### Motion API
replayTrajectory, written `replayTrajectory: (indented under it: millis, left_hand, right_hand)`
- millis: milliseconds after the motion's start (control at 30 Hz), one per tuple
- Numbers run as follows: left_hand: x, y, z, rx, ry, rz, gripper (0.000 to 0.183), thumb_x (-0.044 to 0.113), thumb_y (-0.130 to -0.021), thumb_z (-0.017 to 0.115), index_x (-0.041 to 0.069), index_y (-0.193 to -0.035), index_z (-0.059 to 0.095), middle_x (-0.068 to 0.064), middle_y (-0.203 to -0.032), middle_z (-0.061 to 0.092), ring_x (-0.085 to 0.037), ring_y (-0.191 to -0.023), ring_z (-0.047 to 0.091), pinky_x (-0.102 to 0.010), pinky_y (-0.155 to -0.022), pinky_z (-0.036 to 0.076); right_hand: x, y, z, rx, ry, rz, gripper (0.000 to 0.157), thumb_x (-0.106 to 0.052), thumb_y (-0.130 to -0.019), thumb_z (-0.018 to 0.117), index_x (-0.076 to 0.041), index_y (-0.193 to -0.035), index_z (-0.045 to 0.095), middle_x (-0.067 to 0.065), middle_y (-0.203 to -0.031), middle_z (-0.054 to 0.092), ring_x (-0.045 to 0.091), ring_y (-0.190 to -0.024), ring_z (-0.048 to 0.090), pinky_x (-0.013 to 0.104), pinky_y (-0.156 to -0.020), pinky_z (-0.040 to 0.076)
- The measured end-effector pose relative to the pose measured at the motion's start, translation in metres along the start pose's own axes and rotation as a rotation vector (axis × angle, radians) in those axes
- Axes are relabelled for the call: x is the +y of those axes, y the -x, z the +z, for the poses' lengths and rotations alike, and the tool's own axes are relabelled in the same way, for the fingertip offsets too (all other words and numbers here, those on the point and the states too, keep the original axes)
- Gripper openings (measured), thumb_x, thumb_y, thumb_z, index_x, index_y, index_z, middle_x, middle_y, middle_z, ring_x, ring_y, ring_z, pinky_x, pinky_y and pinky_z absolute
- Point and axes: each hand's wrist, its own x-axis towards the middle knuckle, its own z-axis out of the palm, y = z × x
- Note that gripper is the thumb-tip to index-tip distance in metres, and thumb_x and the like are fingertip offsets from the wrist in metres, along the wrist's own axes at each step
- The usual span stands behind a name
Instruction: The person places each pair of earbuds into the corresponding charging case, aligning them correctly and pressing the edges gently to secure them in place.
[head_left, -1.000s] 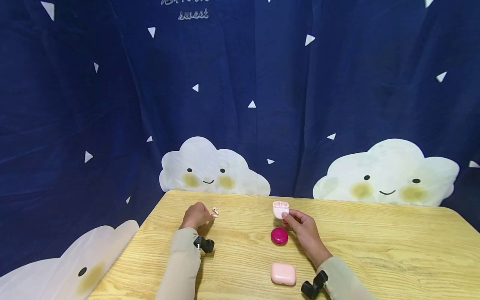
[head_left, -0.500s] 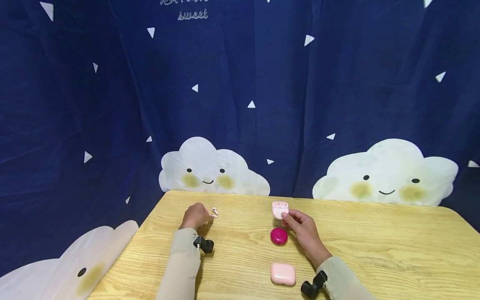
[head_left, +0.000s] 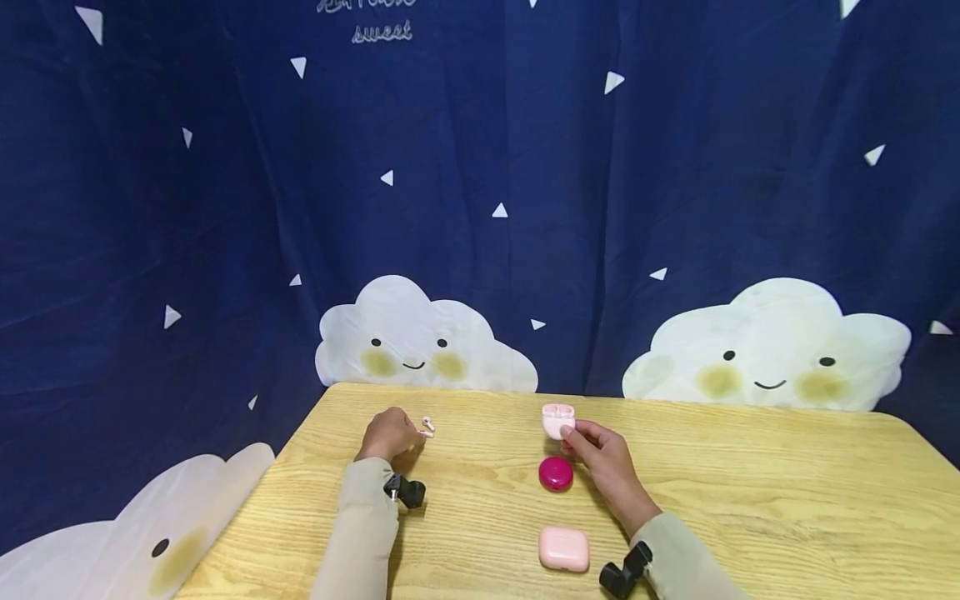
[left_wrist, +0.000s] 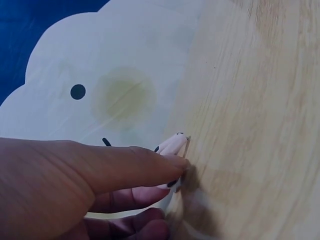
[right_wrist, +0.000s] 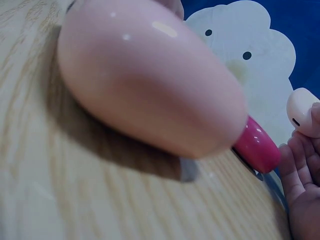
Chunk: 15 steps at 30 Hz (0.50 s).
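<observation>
At the table's far left, my left hand (head_left: 388, 433) pinches a small pale pink earbud (head_left: 426, 433) between thumb and fingers. A second earbud (head_left: 427, 422) is close beside it. The left wrist view shows the thumb over the earbuds (left_wrist: 172, 144), covering part of them. My right hand (head_left: 611, 471) holds a pale pink earbud case (head_left: 558, 423), lid raised, above the table; its slots face up. In the right wrist view that case (right_wrist: 302, 107) is partly cut off at the edge.
A round magenta case (head_left: 556, 473) lies just nearer than the held case. Closer to me sits a shut pink case (head_left: 564, 549), large in the right wrist view. The wooden table (head_left: 720, 483) ends at a dark blue curtain (head_left: 450, 167) with printed clouds.
The head view has shifted very slightly, moving everything a little left and down in it. Both hands keep their places relative to the earbuds and the cases.
</observation>
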Motion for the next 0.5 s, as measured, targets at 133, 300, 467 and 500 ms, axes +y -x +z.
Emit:
replayTrajectory:
  millis: [133, 300, 467, 500]
  left_hand:
    - [0.001, 0.001, -0.001, 0.03, 0.02, 0.007, 0.032, 0.017, -0.077, 0.077, 0.011, -0.058, 0.053, 0.002, -0.052, 0.046, -0.016, -0.051, 0.043, -0.028, -0.05, 0.034]
    - [0.009, 0.0, -0.005, 0.095, 0.05, 0.043, 0.027, 0.019, -0.078, 0.077, 0.009, -0.067, 0.054, -0.001, -0.062, 0.05, -0.018, -0.059, 0.047, -0.03, -0.056, 0.037]
    - [0.02, 0.0, -0.007, 0.126, 0.051, 0.079, 0.023, 0.019, -0.08, 0.076, 0.009, -0.074, 0.055, -0.003, -0.072, 0.055, -0.021, -0.067, 0.05, -0.032, -0.063, 0.04]
    - [0.022, 0.001, -0.007, 0.135, 0.052, 0.09, 0.023, 0.018, -0.079, 0.076, 0.009, -0.074, 0.055, -0.003, -0.071, 0.055, -0.021, -0.067, 0.051, -0.033, -0.063, 0.04]
  right_hand:
    - [-0.001, 0.001, 0.001, 0.009, 0.01, -0.01, 0.039, -0.025, -0.09, 0.069, 0.005, -0.114, 0.064, 0.021, -0.099, 0.066, 0.018, -0.084, 0.065, 0.026, -0.08, 0.054]
    - [0.0, 0.0, 0.002, 0.01, -0.001, -0.023, 0.039, -0.025, -0.09, 0.069, 0.006, -0.112, 0.064, 0.022, -0.098, 0.066, 0.016, -0.082, 0.065, 0.026, -0.078, 0.055]
    - [0.0, 0.0, 0.001, 0.009, -0.003, -0.022, 0.038, -0.025, -0.09, 0.069, 0.006, -0.112, 0.064, 0.022, -0.099, 0.065, 0.016, -0.082, 0.065, 0.026, -0.078, 0.054]
    - [0.001, 0.0, 0.001, 0.009, -0.002, -0.019, 0.039, -0.025, -0.09, 0.07, 0.006, -0.112, 0.064, 0.022, -0.099, 0.065, 0.016, -0.082, 0.065, 0.026, -0.079, 0.054]
